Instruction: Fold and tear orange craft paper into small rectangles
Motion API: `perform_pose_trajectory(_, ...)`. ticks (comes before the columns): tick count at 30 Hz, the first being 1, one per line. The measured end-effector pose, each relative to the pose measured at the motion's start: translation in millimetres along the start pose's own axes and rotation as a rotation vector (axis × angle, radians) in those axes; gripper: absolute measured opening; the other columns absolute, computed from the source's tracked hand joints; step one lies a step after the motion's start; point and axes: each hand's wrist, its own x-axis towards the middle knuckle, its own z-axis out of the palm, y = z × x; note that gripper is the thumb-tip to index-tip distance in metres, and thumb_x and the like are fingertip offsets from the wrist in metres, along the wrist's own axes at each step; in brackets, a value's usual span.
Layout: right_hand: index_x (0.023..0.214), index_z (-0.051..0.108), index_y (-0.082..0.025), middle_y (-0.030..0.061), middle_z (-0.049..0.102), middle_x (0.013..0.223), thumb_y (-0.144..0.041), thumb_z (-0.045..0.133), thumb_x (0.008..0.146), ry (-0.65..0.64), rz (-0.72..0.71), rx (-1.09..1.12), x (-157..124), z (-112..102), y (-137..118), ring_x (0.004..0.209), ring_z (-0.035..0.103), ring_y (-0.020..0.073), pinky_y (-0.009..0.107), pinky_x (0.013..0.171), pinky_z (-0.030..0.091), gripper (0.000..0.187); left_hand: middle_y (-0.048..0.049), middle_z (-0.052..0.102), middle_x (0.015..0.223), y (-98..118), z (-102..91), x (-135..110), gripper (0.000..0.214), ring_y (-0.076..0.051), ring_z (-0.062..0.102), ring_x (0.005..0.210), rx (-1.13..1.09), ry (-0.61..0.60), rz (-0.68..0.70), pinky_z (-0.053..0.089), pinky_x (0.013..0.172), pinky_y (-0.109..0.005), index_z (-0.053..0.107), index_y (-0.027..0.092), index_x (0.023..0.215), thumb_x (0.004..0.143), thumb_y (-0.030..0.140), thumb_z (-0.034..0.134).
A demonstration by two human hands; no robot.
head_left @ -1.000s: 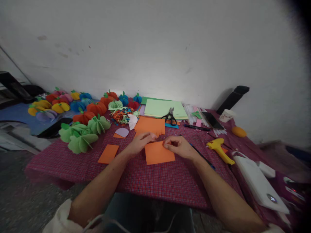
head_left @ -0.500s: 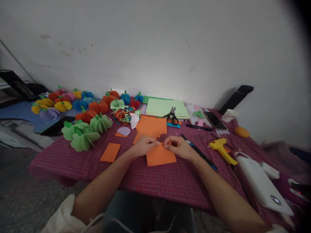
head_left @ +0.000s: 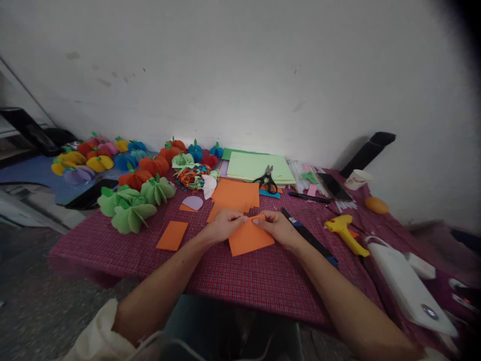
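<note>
Gripping one orange sheet (head_left: 250,241) at its far edge: left hand (head_left: 224,224) and right hand (head_left: 278,228).

Left hand: fingers drawn in, thumb and forefinger pinched at the sheet's far left part. Right hand: fingers curled behind the paper, thumb pressed on its upper face, far right part. Thumb tips near each other, a narrow gap between. Sheet: tilted, near edge slanting; whether it touches the cloth, cannot tell.

Tabletop (head_left: 240,283): red checked cloth; a broad strip of it runs from the sheet to the near edge, between the forearms. More cloth from the left forearm to the left edge, bearing one orange card (head_left: 172,235).

Just beyond the hands: orange stack (head_left: 236,193), overlapping pieces. Just beside the right wrist: dark bar (head_left: 306,233), lying aslant. Farther right: yellow glue gun (head_left: 347,234), then white case (head_left: 409,283) along the right side.

Farther back: scissors (head_left: 267,183), partly on green paper (head_left: 251,164); pens (head_left: 310,197); phone (head_left: 333,186); cup (head_left: 358,178), tilted.

Left: lilac piece (head_left: 193,202), scraps (head_left: 191,178), green paper pumpkins (head_left: 132,218) near the tabletop's left edge.
</note>
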Motion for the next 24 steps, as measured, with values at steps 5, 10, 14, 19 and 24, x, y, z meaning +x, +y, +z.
perform_pose_trajectory(5,0.072,0.059,-0.016,-0.0008,0.06,0.066,-0.04,0.062,0.064,0.042,-0.009,-0.074,3,0,2,0.056,0.053,0.011,0.023,0.053,0.039,0.025,0.0052,0.032,0.053,-5,4.0,2,0.03,-0.006,0.027,0.048,0.045,-0.005,0.041,0.02,0.043,-0.018,0.049,0.013,0.06,0.076,0.036,0.04)
perform_pose_trajectory(10,0.071,0.06,-0.015,-0.0008,0.058,0.064,-0.038,0.061,0.065,0.051,-0.021,-0.142,5,2,4,0.053,0.05,0.0093,0.021,0.05,0.035,0.023,0.0052,0.036,0.054,-9,6.3,3,0.027,-0.006,0.03,0.049,0.033,-0.036,0.035,0.023,0.045,-0.018,0.054,0.012,0.066,0.076,0.034,0.041)
perform_pose_trajectory(14,0.068,0.062,-0.015,-0.0021,0.056,0.058,-0.032,0.062,0.064,0.085,-0.046,-0.162,5,1,3,0.05,0.046,0.0074,0.019,0.047,0.032,0.018,0.0048,0.037,0.054,-6,6.0,2,0.027,-0.006,0.031,0.049,0.011,-0.046,-0.001,0.023,0.044,-0.017,0.054,0.012,0.066,0.075,0.034,0.042)
perform_pose_trajectory(19,0.068,0.064,-0.015,0.0002,0.061,0.061,-0.033,0.061,0.064,0.055,0.02,-0.03,3,-4,-3,0.053,0.051,0.0102,0.022,0.051,0.036,0.019,0.0036,0.041,0.057,3,3.8,-1,0.028,-0.006,0.034,0.049,-0.066,-0.087,-0.035,0.025,0.044,-0.017,0.053,0.012,0.068,0.075,0.035,0.041)
perform_pose_trajectory(24,0.068,0.065,-0.013,0.0005,0.061,0.059,-0.03,0.063,0.061,0.058,-0.001,-0.052,4,-18,-8,0.053,0.051,0.0093,0.021,0.052,0.038,0.019,0.003,0.044,0.056,11,-0.2,-1,0.031,-0.007,0.036,0.049,0.032,-0.094,-0.069,0.026,0.045,-0.017,0.056,0.012,0.068,0.075,0.038,0.042)
